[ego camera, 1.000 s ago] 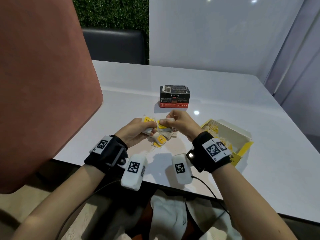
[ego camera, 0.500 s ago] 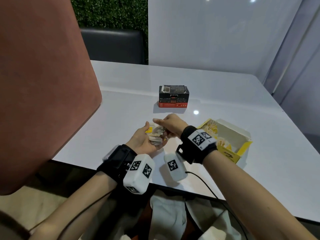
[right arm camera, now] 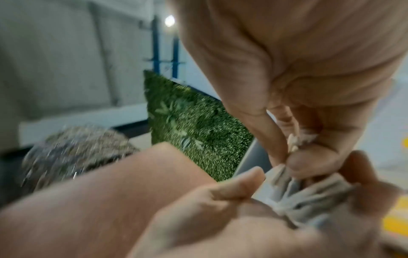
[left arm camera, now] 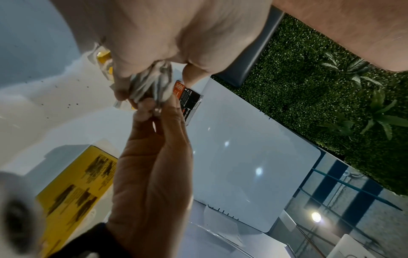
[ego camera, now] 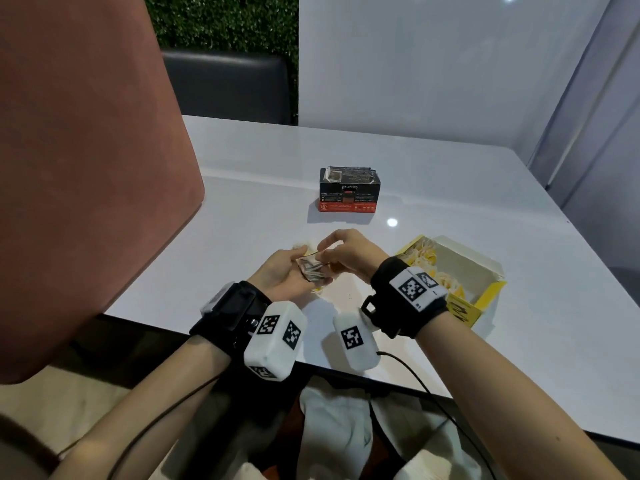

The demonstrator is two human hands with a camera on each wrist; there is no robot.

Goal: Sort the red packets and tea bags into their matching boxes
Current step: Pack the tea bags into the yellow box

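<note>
The left hand (ego camera: 287, 275) is lying palm up just above the table (ego camera: 450, 188), fingers loosely cupping a stack of tea bags (ego camera: 313, 270), thumb lying along one side of the stack; the right hand (ego camera: 349, 252) is meeting it from above, thumb and forefinger pinching the top of the same stack, as the left wrist view is showing most plainly. The hands are judged to be squaring the bags before loading: the left palm is best kept level as a shelf while the right fingers are aligning the edges, with pressure light so the paper is not crumpling and no strings are snagging; the bundle is then going as one lot to the yellow box (ego camera: 485, 299), standing open just right of the hands and already holding pale bags. A few bags with yellow tags (ego camera: 301, 244) are lying on the table under and just beyond the hands, awaiting collection. The black box (ego camera: 349, 190) with the red base is standing farther back, well apart; no red packets are showing loose, so that half is appearing done. Compared with a second ago, the hands are no longer picking from the loose pile side by side: the left palm is now turned upward under the gathered stack, and the pile on the table is looking smaller
</note>
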